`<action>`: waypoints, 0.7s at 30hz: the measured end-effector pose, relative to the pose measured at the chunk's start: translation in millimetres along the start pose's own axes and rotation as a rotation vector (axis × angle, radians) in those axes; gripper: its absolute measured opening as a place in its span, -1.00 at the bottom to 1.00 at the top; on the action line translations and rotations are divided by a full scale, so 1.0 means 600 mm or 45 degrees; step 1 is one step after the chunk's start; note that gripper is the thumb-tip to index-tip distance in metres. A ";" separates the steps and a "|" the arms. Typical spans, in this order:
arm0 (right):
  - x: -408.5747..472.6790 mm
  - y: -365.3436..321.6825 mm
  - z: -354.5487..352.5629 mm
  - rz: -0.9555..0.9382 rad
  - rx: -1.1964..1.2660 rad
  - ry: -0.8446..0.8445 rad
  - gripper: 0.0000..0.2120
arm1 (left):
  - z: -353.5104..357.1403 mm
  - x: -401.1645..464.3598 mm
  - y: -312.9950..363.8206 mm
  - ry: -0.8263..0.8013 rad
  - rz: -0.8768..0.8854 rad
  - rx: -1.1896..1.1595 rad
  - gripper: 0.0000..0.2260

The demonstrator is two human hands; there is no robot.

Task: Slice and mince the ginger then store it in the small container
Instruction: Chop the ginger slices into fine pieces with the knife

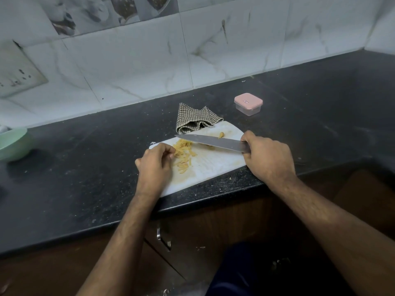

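A pile of yellow ginger strips (183, 153) lies on the left part of a white cutting board (213, 165) at the counter's front edge. My left hand (155, 165) rests on the board with curled fingertips touching the pile's left side. My right hand (267, 157) grips the handle of a large knife (211, 142), whose blade points left and hovers over the pile's far side. One more ginger piece (221, 135) sits just behind the blade. The small container (248, 104), clear with a pink lid on, stands behind the board to the right.
A checked cloth (195, 120) lies bunched at the board's far edge. A pale green bowl (12, 144) stands at the far left of the black counter (85, 167). A tiled wall (149, 60) rises behind, and wooden cabinet doors (192, 231) lie below the counter.
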State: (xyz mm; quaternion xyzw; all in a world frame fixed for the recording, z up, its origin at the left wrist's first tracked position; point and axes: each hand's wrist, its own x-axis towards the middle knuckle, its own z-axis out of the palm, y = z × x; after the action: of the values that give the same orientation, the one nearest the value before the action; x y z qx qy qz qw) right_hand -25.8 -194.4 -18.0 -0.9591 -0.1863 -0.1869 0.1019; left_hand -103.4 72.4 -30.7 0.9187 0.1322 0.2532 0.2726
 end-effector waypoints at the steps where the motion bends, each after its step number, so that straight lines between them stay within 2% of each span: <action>1: 0.000 0.000 0.000 -0.002 -0.001 -0.001 -0.88 | -0.001 0.002 0.000 -0.002 0.006 0.005 -0.80; 7: 0.002 0.001 -0.001 0.001 0.000 -0.012 -0.87 | -0.002 0.009 0.009 -0.018 0.026 0.035 -0.72; 11: 0.003 0.001 0.001 -0.004 0.008 0.010 -0.90 | -0.006 -0.005 0.004 0.009 0.069 -0.030 -0.94; 13: 0.004 0.002 0.003 0.001 0.000 0.004 -0.89 | -0.013 -0.009 -0.001 0.009 0.076 -0.048 -0.94; 17: 0.003 0.007 0.005 0.007 -0.014 0.017 -0.89 | -0.019 -0.012 -0.008 -0.165 0.072 -0.043 -0.78; 21: 0.003 0.004 0.005 -0.010 0.018 0.008 -0.87 | -0.017 -0.007 0.004 -0.216 0.096 -0.071 -0.89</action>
State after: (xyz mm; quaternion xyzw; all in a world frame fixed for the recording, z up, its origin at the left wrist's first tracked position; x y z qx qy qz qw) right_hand -22.6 -195.0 -20.5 -0.9571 -0.1911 -0.1889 0.1084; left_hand -112.0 73.0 -23.6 0.9333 0.0668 0.1881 0.2986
